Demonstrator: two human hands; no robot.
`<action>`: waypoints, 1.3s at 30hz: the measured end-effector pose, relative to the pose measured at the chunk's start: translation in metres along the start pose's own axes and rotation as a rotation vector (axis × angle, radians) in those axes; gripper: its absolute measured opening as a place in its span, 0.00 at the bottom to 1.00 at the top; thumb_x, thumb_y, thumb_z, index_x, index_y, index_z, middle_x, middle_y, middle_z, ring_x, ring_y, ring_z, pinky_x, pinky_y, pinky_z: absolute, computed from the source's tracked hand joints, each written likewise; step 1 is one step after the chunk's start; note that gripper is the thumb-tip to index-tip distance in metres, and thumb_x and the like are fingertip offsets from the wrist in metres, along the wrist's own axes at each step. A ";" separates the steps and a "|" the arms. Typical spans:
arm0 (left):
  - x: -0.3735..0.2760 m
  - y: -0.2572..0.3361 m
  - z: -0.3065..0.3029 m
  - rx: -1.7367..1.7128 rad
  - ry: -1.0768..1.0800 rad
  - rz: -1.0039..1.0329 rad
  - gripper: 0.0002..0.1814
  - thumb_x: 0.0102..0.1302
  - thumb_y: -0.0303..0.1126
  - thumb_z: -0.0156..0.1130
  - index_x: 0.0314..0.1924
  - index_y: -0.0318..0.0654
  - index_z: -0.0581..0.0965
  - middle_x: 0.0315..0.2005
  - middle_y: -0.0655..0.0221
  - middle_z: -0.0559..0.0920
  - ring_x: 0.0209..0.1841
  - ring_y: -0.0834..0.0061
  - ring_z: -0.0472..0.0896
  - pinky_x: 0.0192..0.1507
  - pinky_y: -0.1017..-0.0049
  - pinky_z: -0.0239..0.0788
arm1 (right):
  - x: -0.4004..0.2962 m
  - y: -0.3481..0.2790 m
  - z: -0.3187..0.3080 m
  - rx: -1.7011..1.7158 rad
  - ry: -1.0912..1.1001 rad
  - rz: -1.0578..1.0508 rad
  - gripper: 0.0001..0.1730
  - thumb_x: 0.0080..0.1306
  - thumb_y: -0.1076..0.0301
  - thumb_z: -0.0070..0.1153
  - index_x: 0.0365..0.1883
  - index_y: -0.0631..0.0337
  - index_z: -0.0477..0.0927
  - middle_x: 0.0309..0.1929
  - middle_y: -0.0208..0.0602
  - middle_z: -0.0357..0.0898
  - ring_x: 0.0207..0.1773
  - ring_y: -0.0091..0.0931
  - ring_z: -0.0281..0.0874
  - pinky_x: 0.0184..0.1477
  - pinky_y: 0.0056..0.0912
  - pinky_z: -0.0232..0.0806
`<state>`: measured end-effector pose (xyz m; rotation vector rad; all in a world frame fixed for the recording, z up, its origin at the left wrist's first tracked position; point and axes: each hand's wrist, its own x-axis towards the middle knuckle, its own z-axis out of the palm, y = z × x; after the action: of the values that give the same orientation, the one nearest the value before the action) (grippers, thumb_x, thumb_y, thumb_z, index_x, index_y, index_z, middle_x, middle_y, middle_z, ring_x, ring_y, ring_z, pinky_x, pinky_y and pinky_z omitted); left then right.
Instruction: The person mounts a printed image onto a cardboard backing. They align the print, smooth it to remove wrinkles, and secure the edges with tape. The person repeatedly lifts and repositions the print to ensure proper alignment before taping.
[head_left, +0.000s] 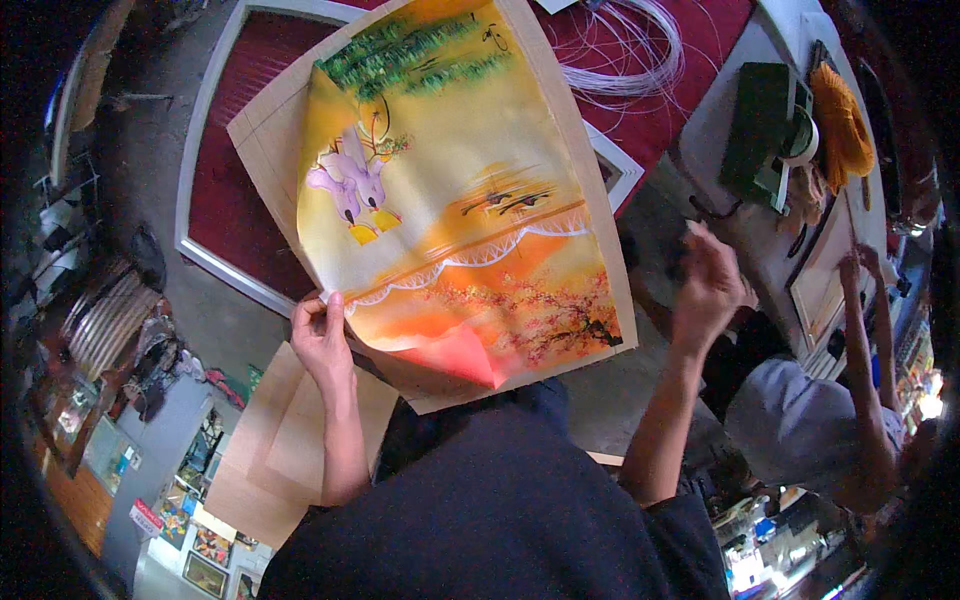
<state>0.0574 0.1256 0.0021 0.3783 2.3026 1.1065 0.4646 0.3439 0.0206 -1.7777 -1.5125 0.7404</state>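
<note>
A painted sheet in yellow and orange, with trees, a white bridge and boats, lies on a larger brown backing board. The sheet's left edge stands away from the board, and its lower edge buckles into a pinkish-red fold. My left hand pinches the left edge near the lower corner, thumb on top. Off to the right of the board, my right hand is raised with its fingers bent. A tiny pale spot shows at its fingertips; whether it is a held scrap or a nail is unclear.
Under the board are a white picture frame and a red surface bearing coiled white cord. A dark green box, tape roll and orange bundle sit right. Another person's hands touch a wooden frame. Cardboard leans lower left.
</note>
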 end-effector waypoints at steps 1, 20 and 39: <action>0.000 0.002 0.003 -0.006 -0.022 0.014 0.08 0.73 0.26 0.70 0.38 0.30 0.79 0.46 0.66 0.80 0.47 0.77 0.79 0.53 0.73 0.74 | -0.007 -0.022 0.019 0.011 -0.041 0.000 0.15 0.69 0.81 0.65 0.54 0.63 0.87 0.43 0.35 0.88 0.46 0.22 0.84 0.49 0.26 0.76; -0.011 0.133 0.067 0.372 -0.319 1.007 0.23 0.66 0.35 0.75 0.59 0.41 0.81 0.63 0.59 0.79 0.68 0.57 0.75 0.71 0.54 0.61 | 0.017 -0.066 0.093 0.081 -0.351 0.282 0.06 0.74 0.73 0.64 0.42 0.67 0.83 0.33 0.33 0.86 0.36 0.18 0.78 0.43 0.25 0.72; 0.054 0.185 0.220 0.749 -0.713 1.581 0.24 0.67 0.34 0.63 0.64 0.49 0.80 0.61 0.67 0.79 0.60 0.66 0.77 0.63 0.64 0.69 | -0.015 -0.078 0.073 0.046 -0.367 0.004 0.05 0.71 0.76 0.65 0.42 0.66 0.82 0.34 0.38 0.85 0.35 0.25 0.79 0.42 0.29 0.73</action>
<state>0.1460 0.4040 0.0164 2.5975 1.3442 0.3257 0.3587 0.3465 0.0382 -1.6743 -1.7090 1.1421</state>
